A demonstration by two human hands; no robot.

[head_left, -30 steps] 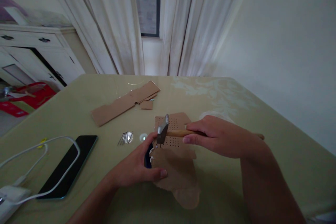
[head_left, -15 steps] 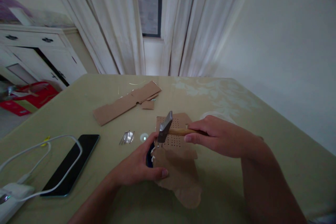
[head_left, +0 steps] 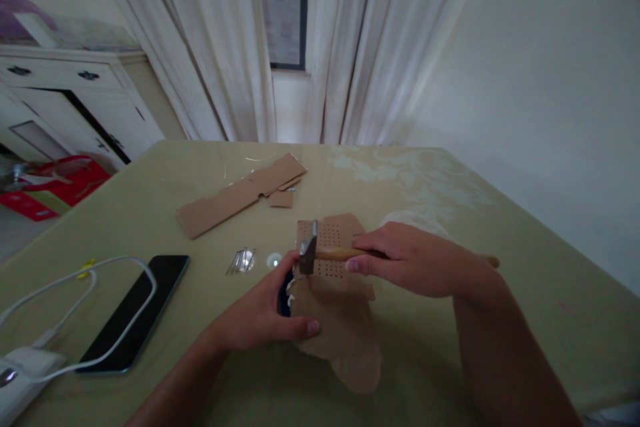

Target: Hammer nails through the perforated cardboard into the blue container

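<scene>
My right hand (head_left: pixel 400 257) is closed round the wooden handle of a hammer (head_left: pixel 309 250), whose metal head is over the left side of a piece of cardboard (head_left: pixel 340 320). Rows of small holes dot the upper part of that cardboard. With thumb on top, my left hand (head_left: pixel 265 310) grips the cardboard's left edge. A dark blue object (head_left: pixel 284 293) shows between thumb and fingers, under the cardboard; its kind is hidden. Just below the hammer head, a thin nail-like bit is barely visible.
Several nails (head_left: pixel 243 260) lie left of my left hand, near a clear round disc (head_left: pixel 273 261). Cardboard strips (head_left: pixel 240 197) lie farther back. At left are a black phone (head_left: pixel 137 313), a white cable (head_left: pixel 145 267) and a white power strip (head_left: pixel 30 380).
The hammer head has come down slightly and shifted a little left, closer to the cardboard. My left hand keeps its grip in nearly the same place.
</scene>
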